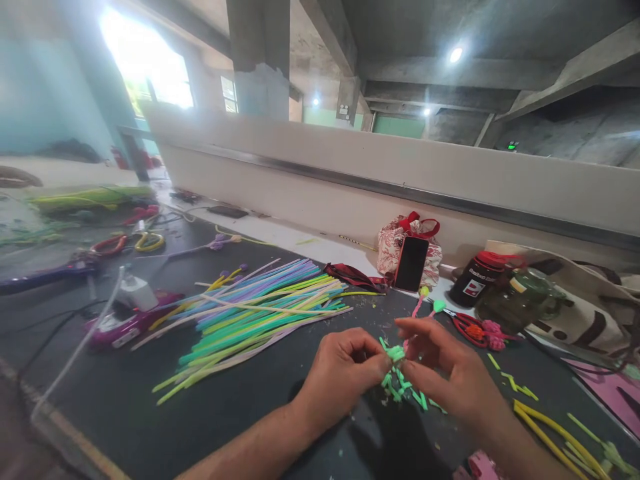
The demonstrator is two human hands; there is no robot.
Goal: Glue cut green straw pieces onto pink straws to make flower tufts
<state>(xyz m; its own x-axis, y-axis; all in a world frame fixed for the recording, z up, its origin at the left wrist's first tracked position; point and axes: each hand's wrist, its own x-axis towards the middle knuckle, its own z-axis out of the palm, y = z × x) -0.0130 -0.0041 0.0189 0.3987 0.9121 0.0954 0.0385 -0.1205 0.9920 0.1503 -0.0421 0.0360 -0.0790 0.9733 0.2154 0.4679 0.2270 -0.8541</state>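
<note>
My left hand (340,370) is closed in a pinch on a short green pipe cleaner piece (396,353), just above the dark tabletop. Facing it from the right is my right hand (447,373), its thumb and index finger apart close to that piece. I cannot see anything held in it. Under and between my fingertips lie several cut green bits (400,387). To the left, a wide bundle of long pipe cleaners (265,313) in green, yellow, blue, purple and white is spread on the table.
Red-handled pliers (467,330) lie beside a pink fuzzy piece (494,335) at right. A phone (411,264) leans on a patterned bag (390,247). A black bottle (475,280) and a clear jug (523,303) stand nearby. A purple glue gun or similar device (127,327) and cables are left.
</note>
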